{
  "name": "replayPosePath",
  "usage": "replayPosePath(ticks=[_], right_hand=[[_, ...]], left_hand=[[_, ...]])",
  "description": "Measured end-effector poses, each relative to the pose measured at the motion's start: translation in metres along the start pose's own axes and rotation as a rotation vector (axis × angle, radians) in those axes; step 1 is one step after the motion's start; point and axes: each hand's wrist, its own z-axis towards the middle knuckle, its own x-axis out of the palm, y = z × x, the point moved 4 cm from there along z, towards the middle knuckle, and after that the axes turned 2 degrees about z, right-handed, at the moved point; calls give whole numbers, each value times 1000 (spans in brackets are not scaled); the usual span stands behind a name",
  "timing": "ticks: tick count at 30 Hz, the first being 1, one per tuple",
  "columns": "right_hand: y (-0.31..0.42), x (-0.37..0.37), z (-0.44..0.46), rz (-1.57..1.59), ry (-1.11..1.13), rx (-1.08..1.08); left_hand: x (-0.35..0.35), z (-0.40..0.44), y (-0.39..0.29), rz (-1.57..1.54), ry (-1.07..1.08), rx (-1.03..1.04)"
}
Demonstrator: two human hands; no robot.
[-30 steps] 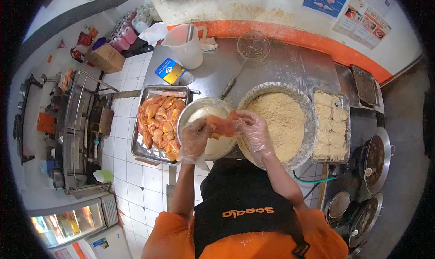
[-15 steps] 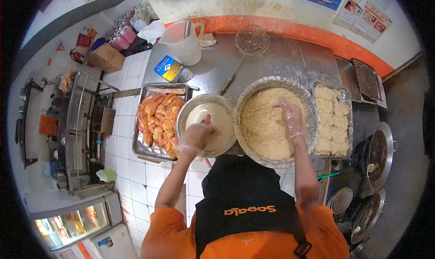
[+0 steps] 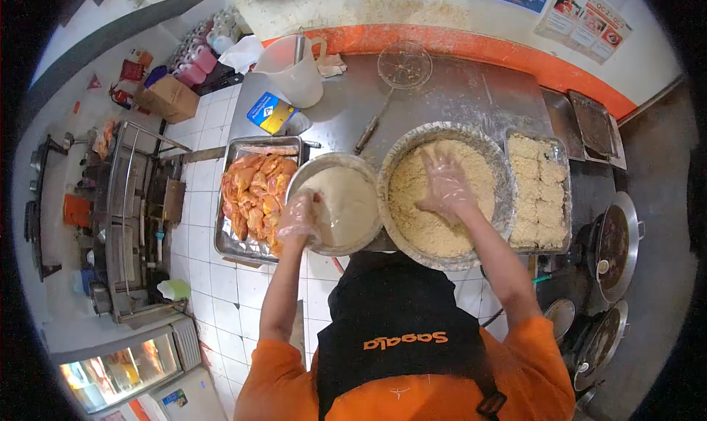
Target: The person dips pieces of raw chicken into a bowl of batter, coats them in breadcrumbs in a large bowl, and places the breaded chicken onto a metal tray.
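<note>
My left hand (image 3: pixel 297 219), in a clear plastic glove, is over the left rim of a bowl of pale, milky liquid (image 3: pixel 346 204). Its fingers look bent and partly hidden, so I cannot make out whether they hold anything. To its left, a metal tray (image 3: pixel 229 243) carries a heap of raw chicken pieces (image 3: pixel 254 189). My right hand (image 3: pixel 446 185), also gloved, is spread open on the pale crumbly flour coating (image 3: pixel 414 213) inside a large round basin (image 3: pixel 390 238). Right of the basin is a tray of coated pieces (image 3: pixel 540 193).
Behind the bowls lie a long-handled wire skimmer (image 3: pixel 404 65), a blue and yellow packet (image 3: pixel 270 113) and a white plastic jug (image 3: pixel 294 75) with a metal handle sticking out. Large pans (image 3: pixel 617 246) stand at the right. An orange-striped wall (image 3: pixel 471 42) bounds the back.
My left hand has moved left, from over the liquid to the bowl's rim. My right hand has shifted left and turned palm-down, fingers spread on the flour coating.
</note>
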Motion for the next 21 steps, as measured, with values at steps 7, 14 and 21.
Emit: replayPosePath(ticks=[7,14,21], right_hand=[[-48,54,9,124,235,13],[-25,-16,1,253,250,30],[-30,13,8,277,300,-53]], left_hand=[[-24,16,-20,-212,171,-259],[-120,9,-82,-231,7,-150],[-101,13,-63,-141,85,-254]])
